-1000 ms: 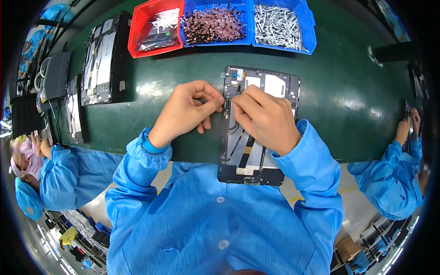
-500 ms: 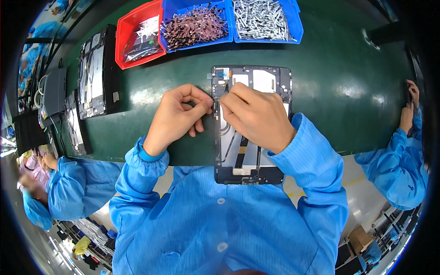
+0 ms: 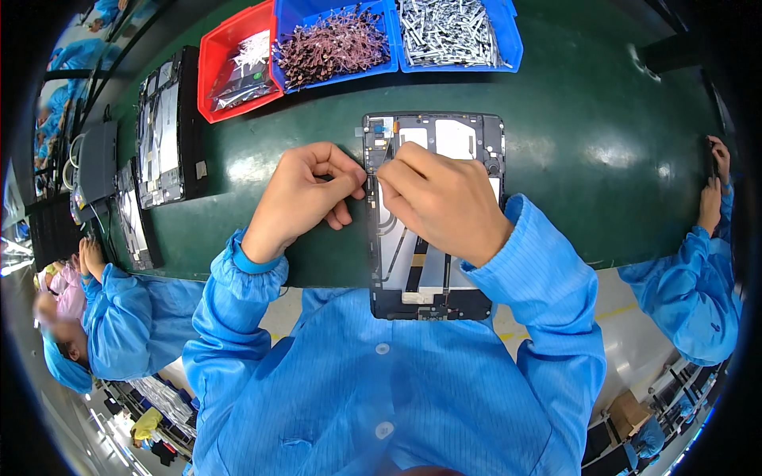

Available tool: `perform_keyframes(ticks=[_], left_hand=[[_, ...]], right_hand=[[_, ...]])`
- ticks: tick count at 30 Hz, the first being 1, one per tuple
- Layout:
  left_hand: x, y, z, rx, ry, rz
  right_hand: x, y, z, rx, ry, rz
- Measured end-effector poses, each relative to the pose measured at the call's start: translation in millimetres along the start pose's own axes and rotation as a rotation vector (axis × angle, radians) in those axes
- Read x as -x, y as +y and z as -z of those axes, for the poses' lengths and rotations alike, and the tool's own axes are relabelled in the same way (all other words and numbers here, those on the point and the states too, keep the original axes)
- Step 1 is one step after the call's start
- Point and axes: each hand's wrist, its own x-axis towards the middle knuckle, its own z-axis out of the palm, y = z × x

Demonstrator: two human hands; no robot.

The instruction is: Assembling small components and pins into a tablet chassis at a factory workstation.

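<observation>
An opened tablet (image 3: 476, 289), its dark frame and white inner parts exposed, lies in front of me and reaches over the near table edge. My left hand (image 3: 305, 194) is beside its left edge, thumb and forefinger pinched together close to the frame. Over the tablet's upper left part is my right hand (image 3: 444, 194), fingers curled in a pinch facing the left fingertips. What either pinch holds is too small or hidden to make out. A black flat cable (image 3: 416, 266) runs down the tablet's middle below my right hand.
Across the back stand a red bin (image 3: 208, 79) with bagged and white parts, a blue bin (image 3: 337, 78) of pinkish wired pieces and a blue bin (image 3: 512, 47) of silvery strips. More opened tablets (image 3: 163, 131) lie at left. Co-workers sit on both sides.
Both hands keep nearly the same pose and place at the tablet. The whole view has shifted slightly. At left, a co-worker's arms have moved a little.
</observation>
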Motion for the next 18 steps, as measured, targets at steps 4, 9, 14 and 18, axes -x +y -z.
perform_keyframes(ticks=[4,9,14,18], left_hand=[[0.0,-0.1,-0.7,-0.008,0.010,-0.002],[0.8,2.3,-3.1,-0.015,0.023,-0.007],[2.4,1.6,-3.8,-0.017,0.030,-0.029],[3.4,-1.2,-3.5,-0.013,0.018,-0.055]], right_hand=[[-0.4,0.1,-0.8,-0.006,-0.001,0.001],[0.2,1.4,-3.2,-0.017,0.015,0.003],[1.2,-0.2,1.4,-0.018,0.011,-0.002],[2.9,-1.0,1.5,-0.105,0.059,-0.073]])
